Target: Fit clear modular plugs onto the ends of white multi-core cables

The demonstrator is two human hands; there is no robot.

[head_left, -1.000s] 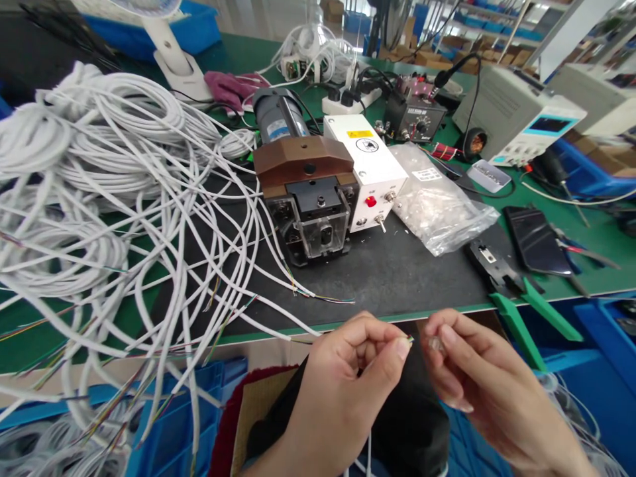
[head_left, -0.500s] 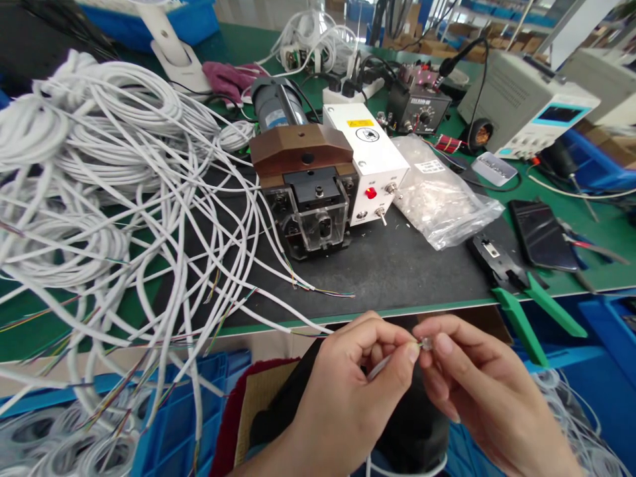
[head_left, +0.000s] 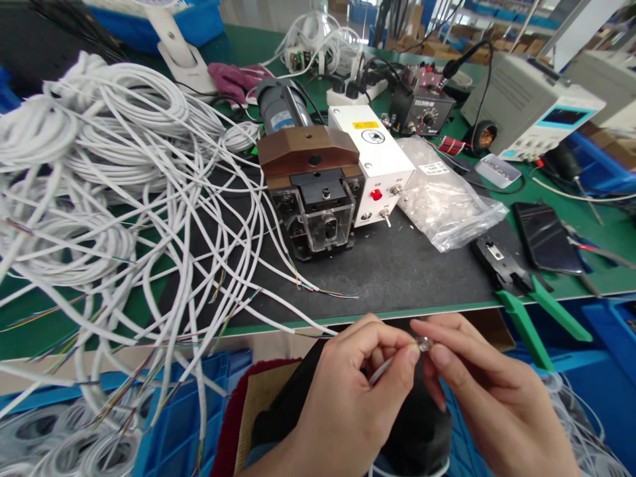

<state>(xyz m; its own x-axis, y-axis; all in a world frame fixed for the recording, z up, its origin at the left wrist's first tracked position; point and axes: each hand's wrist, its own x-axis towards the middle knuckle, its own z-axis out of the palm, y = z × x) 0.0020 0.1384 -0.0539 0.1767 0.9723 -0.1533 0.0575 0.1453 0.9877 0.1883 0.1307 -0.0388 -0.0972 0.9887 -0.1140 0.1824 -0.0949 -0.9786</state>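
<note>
Just past the table's front edge, my left hand (head_left: 365, 391) pinches a white cable (head_left: 381, 371) near its end, thumb against index finger. A small clear plastic plug (head_left: 424, 343) sits at that cable end, between the fingertips of both hands. My right hand (head_left: 489, 391) has its thumb and index finger about the plug, the other fingers loosely curled below. How far the wires reach into the plug is too small to tell. Green-handled crimping pliers (head_left: 527, 291) lie on the table's edge beyond my right hand.
A heap of white cables (head_left: 114, 165) with bare coloured wire ends covers the left side. A crimping machine (head_left: 313, 185) with a white control box (head_left: 372, 165) stands centrally. Right of it lie a bag of clear plugs (head_left: 442, 199) and a phone (head_left: 546, 235). Blue crates (head_left: 186, 411) stand below.
My right fingers have shifted on the plug, the index finger now reaching over it, and more of the plug shows. My left hand keeps its pinch. The view has swung slightly left.
</note>
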